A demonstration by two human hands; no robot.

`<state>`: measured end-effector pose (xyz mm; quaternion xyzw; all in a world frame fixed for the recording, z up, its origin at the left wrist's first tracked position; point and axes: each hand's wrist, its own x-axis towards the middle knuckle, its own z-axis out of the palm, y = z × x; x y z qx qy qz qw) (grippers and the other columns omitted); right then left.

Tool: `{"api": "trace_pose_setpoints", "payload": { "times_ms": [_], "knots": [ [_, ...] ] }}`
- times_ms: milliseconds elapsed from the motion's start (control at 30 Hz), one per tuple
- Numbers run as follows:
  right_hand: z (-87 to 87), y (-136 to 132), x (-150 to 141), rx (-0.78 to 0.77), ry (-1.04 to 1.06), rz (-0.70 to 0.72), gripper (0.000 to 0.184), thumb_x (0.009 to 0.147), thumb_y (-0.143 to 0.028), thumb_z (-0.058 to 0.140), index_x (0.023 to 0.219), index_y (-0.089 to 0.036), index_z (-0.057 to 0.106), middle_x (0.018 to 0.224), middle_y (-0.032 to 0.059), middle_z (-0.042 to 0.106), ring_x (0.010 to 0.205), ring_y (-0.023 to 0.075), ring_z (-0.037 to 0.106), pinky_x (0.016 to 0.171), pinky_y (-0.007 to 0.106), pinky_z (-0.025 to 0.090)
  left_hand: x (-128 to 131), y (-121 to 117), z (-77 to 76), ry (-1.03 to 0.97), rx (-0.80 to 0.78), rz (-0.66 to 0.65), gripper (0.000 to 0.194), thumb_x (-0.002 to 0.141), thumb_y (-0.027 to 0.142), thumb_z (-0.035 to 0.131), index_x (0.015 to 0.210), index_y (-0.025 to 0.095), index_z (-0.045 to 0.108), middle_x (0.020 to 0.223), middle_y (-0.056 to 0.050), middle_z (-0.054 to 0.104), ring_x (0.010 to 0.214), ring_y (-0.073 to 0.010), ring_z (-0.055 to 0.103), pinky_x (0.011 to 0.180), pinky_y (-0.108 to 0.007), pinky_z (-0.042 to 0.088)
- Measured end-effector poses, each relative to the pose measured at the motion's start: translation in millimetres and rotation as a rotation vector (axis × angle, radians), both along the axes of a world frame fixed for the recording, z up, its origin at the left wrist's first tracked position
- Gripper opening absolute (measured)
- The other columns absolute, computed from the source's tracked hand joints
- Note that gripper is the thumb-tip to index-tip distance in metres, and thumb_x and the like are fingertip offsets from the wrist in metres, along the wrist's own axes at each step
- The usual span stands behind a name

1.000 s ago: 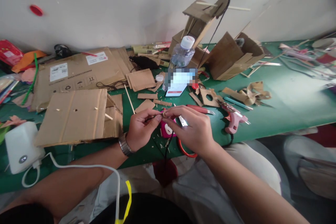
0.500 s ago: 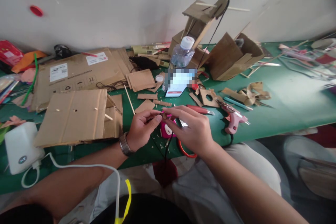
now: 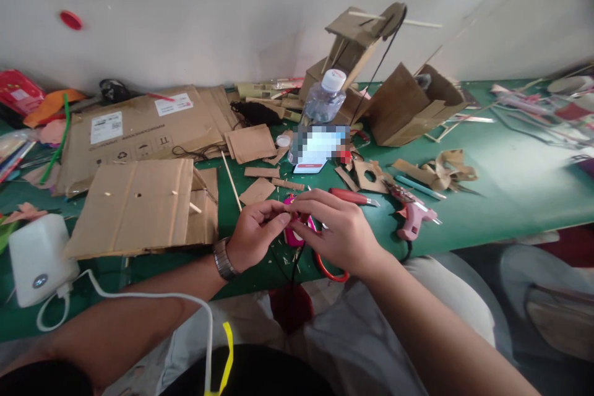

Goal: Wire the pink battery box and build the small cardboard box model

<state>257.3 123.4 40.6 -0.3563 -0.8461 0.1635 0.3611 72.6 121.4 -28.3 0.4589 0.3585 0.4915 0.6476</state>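
Observation:
Fingertips of my left hand (image 3: 258,232) and my right hand (image 3: 341,229) meet in a pinch over the near edge of the table. Between them is a small round brown piece, now almost wholly covered by the fingers; its kind I cannot make out. A black cord (image 3: 296,263) hangs down below the hands. Under and behind the fingers lies a bright pink object (image 3: 293,237), partly covered. An orange-red loop handle (image 3: 330,272) shows below my right hand. Just beyond that hand lies a red-handled craft knife (image 3: 351,195).
A pink glue gun (image 3: 414,213) lies to the right. Behind the hands stand a plastic bottle (image 3: 325,102), a lit phone (image 3: 315,151) and a cardboard structure (image 3: 355,43). At left are a holed cardboard piece (image 3: 134,210) and a white device (image 3: 41,260) with its cable.
The brown piece, visible between my fingertips before, is now mostly hidden as the fingers have closed over it. Both hands have shifted slightly down and right in the view.

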Motion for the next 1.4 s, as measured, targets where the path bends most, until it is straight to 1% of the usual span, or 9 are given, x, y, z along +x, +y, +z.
{"api": "trace_pose_setpoints", "payload": {
  "times_ms": [167, 300, 500, 667, 800, 1000, 1133, 1233, 1400],
  "knots": [
    [8.1, 5, 7, -0.057, 0.017, -0.068, 0.011, 0.098, -0.024, 0.073, 0.107, -0.020, 0.074, 0.097, 0.0064, 0.077, 0.083, 0.0178, 0.075, 0.075, 0.030, 0.062, -2, -4, -1.1, -0.006, 0.024, -0.039, 0.043, 0.097, 0.058, 0.067, 0.084, 0.017, 0.064, 0.058, 0.007, 0.041, 0.050, -0.0076, 0.030, 0.048, -0.024, 0.023],
    [5.4, 14, 16, -0.078, 0.011, -0.195, 0.012, 0.095, -0.030, 0.075, 0.100, -0.019, 0.073, 0.080, 0.0017, 0.071, 0.065, 0.0140, 0.066, 0.062, 0.027, 0.055, -6, -8, 9.6, 0.153, 0.153, -0.105, 0.056, 0.101, 0.061, 0.057, 0.066, 0.020, 0.043, 0.059, 0.005, 0.037, 0.056, -0.0100, 0.031, 0.053, -0.028, 0.024],
    [-8.9, 43, 6, -0.188, -0.068, -0.193, 0.017, 0.095, -0.022, 0.071, 0.110, -0.019, 0.077, 0.083, 0.0024, 0.076, 0.067, 0.0139, 0.067, 0.068, 0.027, 0.055, -7, -17, 21.5, 0.281, 0.365, -0.267, 0.054, 0.108, 0.050, 0.047, 0.064, 0.020, 0.035, 0.056, 0.005, 0.031, 0.054, -0.0103, 0.028, 0.054, -0.029, 0.022],
    [-5.7, 78, -22, -0.371, -0.167, -0.017, 0.044, 0.098, -0.011, 0.060, 0.141, -0.020, 0.064, 0.120, 0.0070, 0.080, 0.093, 0.0158, 0.077, 0.088, 0.030, 0.060, -6, -18, 18.8, 0.275, 0.380, -0.261, 0.054, 0.107, 0.050, 0.047, 0.064, 0.020, 0.036, 0.057, 0.004, 0.035, 0.054, -0.0102, 0.029, 0.055, -0.029, 0.024],
    [-8.6, 96, -34, -0.277, -0.565, 0.027, 0.027, 0.101, -0.008, 0.053, 0.108, -0.015, 0.079, 0.120, 0.0125, 0.080, 0.110, 0.0247, 0.076, 0.097, 0.038, 0.059, -5, -16, 18.0, 0.269, 0.345, -0.212, 0.056, 0.106, 0.052, 0.048, 0.063, 0.020, 0.034, 0.056, 0.005, 0.031, 0.054, -0.0100, 0.026, 0.053, -0.029, 0.021],
    [-28.4, 100, -41, -0.248, -0.700, 0.109, 0.022, 0.088, 0.000, 0.064, 0.097, -0.009, 0.082, 0.118, 0.0220, 0.078, 0.127, 0.0377, 0.068, 0.106, 0.046, 0.056, -4, -13, 15.5, 0.290, 0.341, -0.186, 0.054, 0.106, 0.048, 0.051, 0.062, 0.020, 0.034, 0.056, 0.006, 0.029, 0.055, -0.0101, 0.024, 0.053, -0.029, 0.019],
    [-27.6, 96, -42, -0.218, -0.675, 0.050, 0.031, 0.093, -0.003, 0.057, 0.116, -0.004, 0.079, 0.131, 0.0246, 0.073, 0.130, 0.0368, 0.067, 0.113, 0.048, 0.052, -5, -11, 13.1, 0.304, 0.300, -0.171, 0.057, 0.105, 0.054, 0.050, 0.062, 0.021, 0.034, 0.058, 0.005, 0.029, 0.057, -0.0107, 0.025, 0.055, -0.030, 0.019],
    [-15.0, 88, -38, -0.189, -0.560, -0.010, 0.036, 0.099, -0.009, 0.054, 0.129, -0.007, 0.074, 0.137, 0.0196, 0.071, 0.128, 0.0316, 0.067, 0.113, 0.045, 0.052, -5, -10, 9.9, 0.269, 0.225, -0.149, 0.060, 0.102, 0.064, 0.050, 0.063, 0.021, 0.035, 0.059, 0.005, 0.032, 0.057, -0.0110, 0.028, 0.055, -0.030, 0.021],
    [5.2, 67, -19, -0.148, -0.180, -0.058, 0.024, 0.095, -0.009, 0.061, 0.109, -0.017, 0.077, 0.111, 0.0084, 0.078, 0.098, 0.0208, 0.073, 0.088, 0.034, 0.058, -2, -8, 2.5, 0.066, 0.107, -0.096, 0.059, 0.100, 0.067, 0.053, 0.065, 0.020, 0.043, 0.058, 0.004, 0.037, 0.054, -0.0101, 0.030, 0.052, -0.028, 0.021]
  ]
}}
